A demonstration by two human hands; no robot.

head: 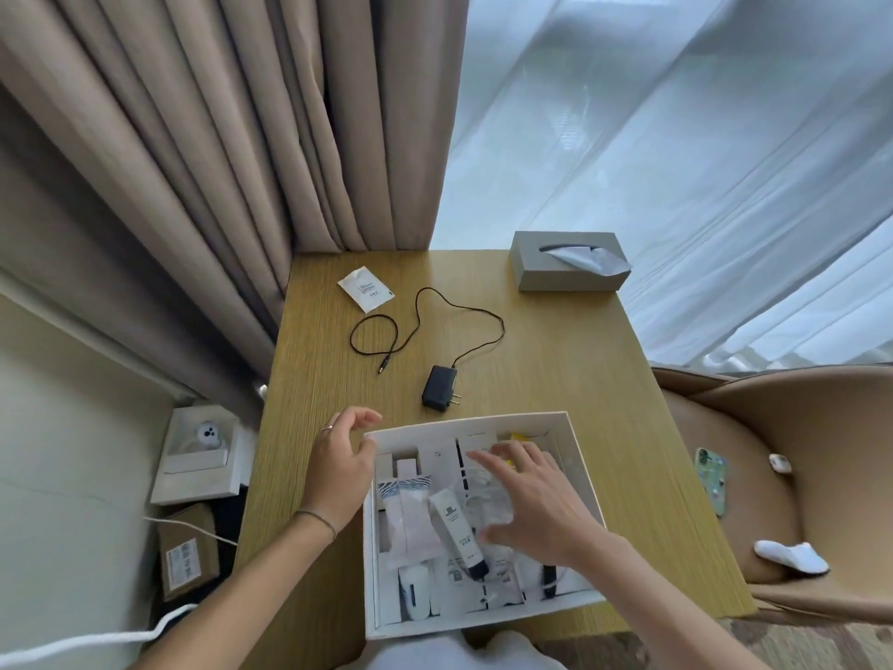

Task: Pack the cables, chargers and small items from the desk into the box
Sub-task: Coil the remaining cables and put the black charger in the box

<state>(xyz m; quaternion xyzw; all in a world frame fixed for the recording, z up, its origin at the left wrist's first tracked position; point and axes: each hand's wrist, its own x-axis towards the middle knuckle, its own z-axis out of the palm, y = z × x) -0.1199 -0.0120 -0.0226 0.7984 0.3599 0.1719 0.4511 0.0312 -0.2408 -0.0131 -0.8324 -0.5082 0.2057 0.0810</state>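
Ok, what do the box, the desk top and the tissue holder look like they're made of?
The box: white matte card or paperboard, judging by its thin, stiff walls. The desk top: wood or wood-look laminate, with fine straight grain and a low sheen; which one is unclear. The tissue holder: grey, matte, hard-edged, possibly leatherette or plastic; cannot tell.

Bright daylight through sheer curtain (pixel 700 162); soft shadows; wide-angle bending at edges.
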